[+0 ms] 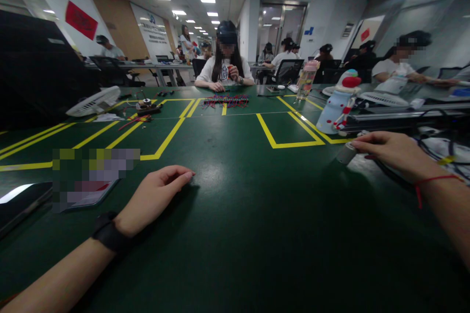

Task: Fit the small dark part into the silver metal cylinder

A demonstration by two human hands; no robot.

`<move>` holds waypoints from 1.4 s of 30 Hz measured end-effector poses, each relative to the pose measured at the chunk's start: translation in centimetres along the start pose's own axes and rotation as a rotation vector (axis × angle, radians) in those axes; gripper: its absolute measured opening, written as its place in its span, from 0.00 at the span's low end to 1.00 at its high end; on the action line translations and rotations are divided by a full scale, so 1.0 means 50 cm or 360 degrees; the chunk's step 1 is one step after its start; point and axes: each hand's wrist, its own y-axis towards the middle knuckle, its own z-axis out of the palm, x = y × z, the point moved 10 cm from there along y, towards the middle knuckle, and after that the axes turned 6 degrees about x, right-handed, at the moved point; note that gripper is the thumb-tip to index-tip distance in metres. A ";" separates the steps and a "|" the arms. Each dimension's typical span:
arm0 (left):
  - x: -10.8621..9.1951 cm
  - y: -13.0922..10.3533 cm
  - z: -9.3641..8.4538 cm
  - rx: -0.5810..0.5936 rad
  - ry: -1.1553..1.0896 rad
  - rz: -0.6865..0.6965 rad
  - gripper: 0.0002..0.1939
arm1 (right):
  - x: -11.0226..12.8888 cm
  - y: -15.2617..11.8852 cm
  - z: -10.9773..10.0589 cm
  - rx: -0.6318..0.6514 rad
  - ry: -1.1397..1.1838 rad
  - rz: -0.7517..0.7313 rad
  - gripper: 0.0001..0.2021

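Note:
My right hand (394, 154) reaches out at the right, thumb and fingers pinching the top of a small grey cylinder (346, 154) at the table surface. Its exact kind is too small to tell. My left hand (157, 193) rests low over the green table (235, 225), thumb and fingertips pressed together. Whatever may be between those fingertips is hidden. Left of it lie a phone-like flat item (97, 195), partly blurred out, and a dark tablet or phone (24, 205).
A light blue bottle with a red-nosed top (334, 107) and tangled cables (440, 151) stand by my right hand. Yellow tape (293, 145) marks the table. Bundled coloured wires (225, 101) lie before a seated person (225, 66) opposite. White fans (95, 101) lie at both sides.

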 end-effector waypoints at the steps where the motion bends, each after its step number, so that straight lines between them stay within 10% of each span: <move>1: 0.001 0.000 0.000 -0.0001 0.0004 0.0001 0.20 | -0.002 0.005 0.005 0.0039 0.0007 -0.0036 0.22; 9: -0.036 -0.005 0.012 -0.0006 0.0118 0.0115 0.18 | 0.078 -0.026 0.057 0.0071 0.0624 -0.0244 0.21; 16: -0.237 -0.071 0.113 0.0033 0.0169 0.0933 0.22 | 0.373 -0.279 0.379 0.1802 0.2110 -0.0022 0.10; 24: -0.256 -0.085 0.121 -0.0099 0.0012 0.1005 0.15 | 0.406 -0.359 0.468 0.2266 0.2283 0.0198 0.16; 29: -0.253 -0.079 0.122 -0.0089 -0.0009 0.0955 0.14 | 0.409 -0.353 0.460 0.2198 0.2170 0.0073 0.16; 36: -0.220 -0.067 0.135 0.0004 0.0133 0.0871 0.41 | 0.407 -0.258 0.342 0.1012 0.1443 -0.0849 0.18; 42: -0.193 -0.045 0.134 0.0048 -0.0120 0.0650 0.17 | 0.418 -0.278 0.329 0.0695 0.0829 -0.1305 0.15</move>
